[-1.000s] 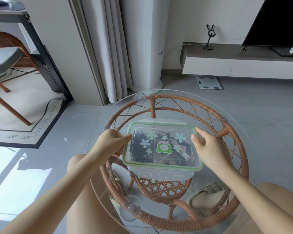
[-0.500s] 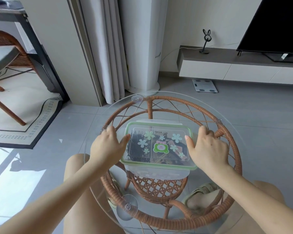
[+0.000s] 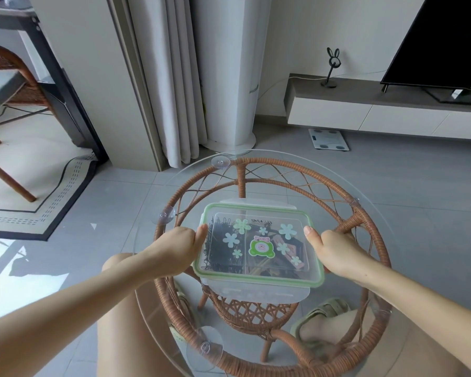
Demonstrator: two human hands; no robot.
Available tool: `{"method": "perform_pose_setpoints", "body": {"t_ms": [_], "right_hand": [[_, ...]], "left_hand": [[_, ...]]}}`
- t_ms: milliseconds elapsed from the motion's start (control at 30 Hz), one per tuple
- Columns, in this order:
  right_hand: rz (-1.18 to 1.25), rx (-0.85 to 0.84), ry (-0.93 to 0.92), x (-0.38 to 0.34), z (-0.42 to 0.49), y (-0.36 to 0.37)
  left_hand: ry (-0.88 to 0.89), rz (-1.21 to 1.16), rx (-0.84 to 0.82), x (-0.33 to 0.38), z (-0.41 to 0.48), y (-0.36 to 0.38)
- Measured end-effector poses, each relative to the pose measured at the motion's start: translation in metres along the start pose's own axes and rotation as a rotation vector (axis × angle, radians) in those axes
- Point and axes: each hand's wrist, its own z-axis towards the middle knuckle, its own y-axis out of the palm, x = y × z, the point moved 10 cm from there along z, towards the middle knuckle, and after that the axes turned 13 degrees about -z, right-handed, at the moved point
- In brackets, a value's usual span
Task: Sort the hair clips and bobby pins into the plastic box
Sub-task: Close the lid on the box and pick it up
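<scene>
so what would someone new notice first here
The clear plastic box with a green-rimmed lid and flower stickers stands out, gripped at each end by the left hand and the right hand, at the middle of a round glass-topped rattan table. Through the lid, black bobby pins fill its left compartment and brownish hair clips the right.

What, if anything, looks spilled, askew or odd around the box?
Nothing spilled. The bobby pins and hair clips lie in separate halves of the plastic box under its lid. Only the near latch flap sticks out flat, apparently unclipped.
</scene>
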Motion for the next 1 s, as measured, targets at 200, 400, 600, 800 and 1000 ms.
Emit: {"method": "perform_pose_setpoints", "body": {"t_ms": [200,400,600,800,1000], "right_hand": [[0.131,0.013,0.032,0.002,-0.006,0.003],[0.184,0.055,0.148,0.004,-0.01,0.007],[-0.166,0.088,0.074,-0.009,-0.022,-0.012],[-0.107,-0.253,-0.034,-0.007,-0.022,0.011],[0.373,-0.643,-0.002,-0.002,-0.037,0.039]], "left_hand": [[-0.047,-0.157,-0.021,-0.005,-0.001,0.004],[-0.076,-0.224,0.0,-0.007,0.0,0.002],[-0.084,-0.094,0.013,-0.003,0.006,-0.005],[-0.093,0.007,0.014,0.001,0.008,-0.005],[-0.106,0.008,-0.011,-0.002,0.012,-0.002]]}}
